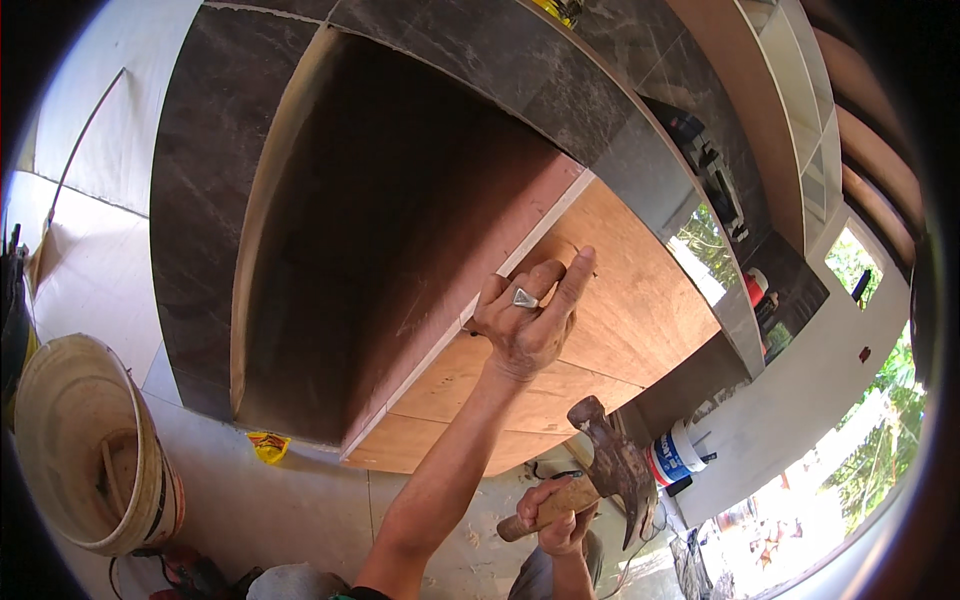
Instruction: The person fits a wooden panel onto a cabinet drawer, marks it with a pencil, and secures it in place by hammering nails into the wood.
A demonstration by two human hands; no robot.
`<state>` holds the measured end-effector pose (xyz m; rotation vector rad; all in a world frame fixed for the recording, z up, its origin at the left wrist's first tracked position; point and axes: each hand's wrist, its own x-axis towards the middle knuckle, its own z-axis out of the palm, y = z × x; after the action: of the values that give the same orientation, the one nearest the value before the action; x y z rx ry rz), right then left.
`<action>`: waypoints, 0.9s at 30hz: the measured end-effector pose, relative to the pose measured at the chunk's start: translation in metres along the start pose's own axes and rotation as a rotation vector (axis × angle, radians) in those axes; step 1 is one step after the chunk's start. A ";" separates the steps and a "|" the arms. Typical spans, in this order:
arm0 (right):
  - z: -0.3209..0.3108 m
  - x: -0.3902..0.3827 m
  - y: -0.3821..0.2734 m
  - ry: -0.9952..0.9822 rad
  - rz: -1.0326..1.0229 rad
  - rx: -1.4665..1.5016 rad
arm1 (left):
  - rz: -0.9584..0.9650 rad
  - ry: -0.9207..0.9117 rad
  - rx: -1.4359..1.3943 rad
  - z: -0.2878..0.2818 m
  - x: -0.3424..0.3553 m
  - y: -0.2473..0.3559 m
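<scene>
My left hand [528, 315], with a ring on one finger, is against a plywood panel [640, 295] near its pale edge strip [430, 350]. Its fingers are curled in, and the digit nearest the right points up along the wood. A tiny dark spot shows by that fingertip; whatever the fingers pinch is too small to make out. Lower down, my right hand [562, 515] is wrapped round the wooden handle of a claw hammer [618, 465]. The rusty hammer head is raised, apart from the panel.
Left of the panel, a dark cabinet opening [370, 200] is framed by dark marbled tile [210, 200]. A dirty bucket [150, 480] stands at the left, near a yellow packet [268, 447]. A white tub [676, 455] sits right of the hammer. Power tools [720, 185] lie on the countertop.
</scene>
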<state>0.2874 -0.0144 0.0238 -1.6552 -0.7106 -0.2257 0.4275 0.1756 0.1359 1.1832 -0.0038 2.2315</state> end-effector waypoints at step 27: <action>0.005 0.014 -0.002 -0.077 -0.073 0.090 | 0.026 0.028 0.009 0.004 -0.003 -0.002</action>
<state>0.2960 -0.0052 0.0318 -1.5609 -0.8287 -0.1803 0.4329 0.1750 0.1359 1.1626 0.0018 2.2724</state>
